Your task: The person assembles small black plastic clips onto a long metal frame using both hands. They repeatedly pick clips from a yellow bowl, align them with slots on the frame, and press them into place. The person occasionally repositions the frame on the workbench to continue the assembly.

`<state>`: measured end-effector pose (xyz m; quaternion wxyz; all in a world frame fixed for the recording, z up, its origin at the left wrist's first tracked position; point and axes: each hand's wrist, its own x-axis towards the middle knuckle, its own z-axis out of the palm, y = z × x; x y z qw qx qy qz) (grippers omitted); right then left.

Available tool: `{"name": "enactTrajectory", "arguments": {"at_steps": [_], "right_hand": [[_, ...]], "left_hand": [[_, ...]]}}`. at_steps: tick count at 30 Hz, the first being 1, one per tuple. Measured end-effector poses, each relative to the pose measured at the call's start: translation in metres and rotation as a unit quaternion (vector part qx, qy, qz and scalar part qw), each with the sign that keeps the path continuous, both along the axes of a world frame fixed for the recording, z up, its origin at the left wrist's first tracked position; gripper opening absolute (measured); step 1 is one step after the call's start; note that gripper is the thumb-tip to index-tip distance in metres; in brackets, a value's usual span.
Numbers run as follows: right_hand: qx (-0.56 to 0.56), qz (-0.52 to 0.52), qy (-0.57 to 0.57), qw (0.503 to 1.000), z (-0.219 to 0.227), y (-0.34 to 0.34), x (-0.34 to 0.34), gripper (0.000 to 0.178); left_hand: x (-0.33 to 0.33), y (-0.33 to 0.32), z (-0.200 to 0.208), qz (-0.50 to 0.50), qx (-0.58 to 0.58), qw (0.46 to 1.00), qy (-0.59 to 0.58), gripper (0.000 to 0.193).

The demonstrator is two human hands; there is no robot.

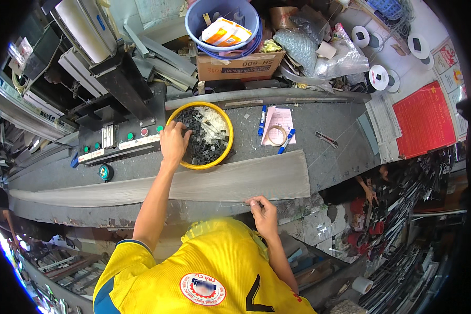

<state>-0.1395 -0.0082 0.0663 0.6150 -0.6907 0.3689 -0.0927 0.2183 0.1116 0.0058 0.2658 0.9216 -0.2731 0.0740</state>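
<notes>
Left grip (175,140) stretched forward at yellow basin (203,167), right grip (264,214) curled

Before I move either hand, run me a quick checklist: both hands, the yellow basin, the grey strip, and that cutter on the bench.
1. Left hand at the yellow basin: ok, over its left rim, fingers by the black pieces.
2. Left forearm clear of the grey strip: not ok, it crosses above it.
3. Right hand empty: cannot tell; its fingers are curled near the strip's front edge, and a small piece could be hidden.
4. Strip laid out lengthwise on the bench: ok.
5. Cutter away from both hands: ok, it lies right of the pink paper.
6. Cutter blade retracted: cannot tell, too small.
</notes>
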Motion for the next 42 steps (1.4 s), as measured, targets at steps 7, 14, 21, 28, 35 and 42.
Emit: {"name": "enactTrajectory", "arguments": {"at_steps": [7,14,21,28,35,42], "right_hand": [[-0.013,-0.027,-0.029,0.999,-0.003,-0.001,-0.013,0.024],[-0.04,-0.016,-0.039,0.998,-0.008,-0.002,-0.018,0.022],[-0.13,0.023,-0.056,0.99,0.008,0.002,-0.011,0.017],[-0.141,0.082,-0.051,0.985,0.01,0.004,-0.004,0.016],[-0.205,0.188,-0.028,0.96,-0.006,0.005,0.006,0.016],[-0.127,0.226,0.049,0.964,-0.02,-0.002,0.004,0.013]], "left_hand": [[0.007,-0.01,-0.003,-0.035,-0.019,0.998,-0.057,0.017],[0.007,-0.006,0.0,0.006,-0.169,0.979,0.115,0.013],[-0.024,0.011,0.028,-0.035,-0.501,0.739,0.448,0.012],[-0.084,0.048,0.042,-0.11,-0.552,0.669,0.485,0.014],[-0.161,0.102,0.015,-0.124,-0.436,0.669,0.59,0.013],[-0.223,0.141,-0.015,-0.05,-0.277,0.633,0.721,0.028]]}}
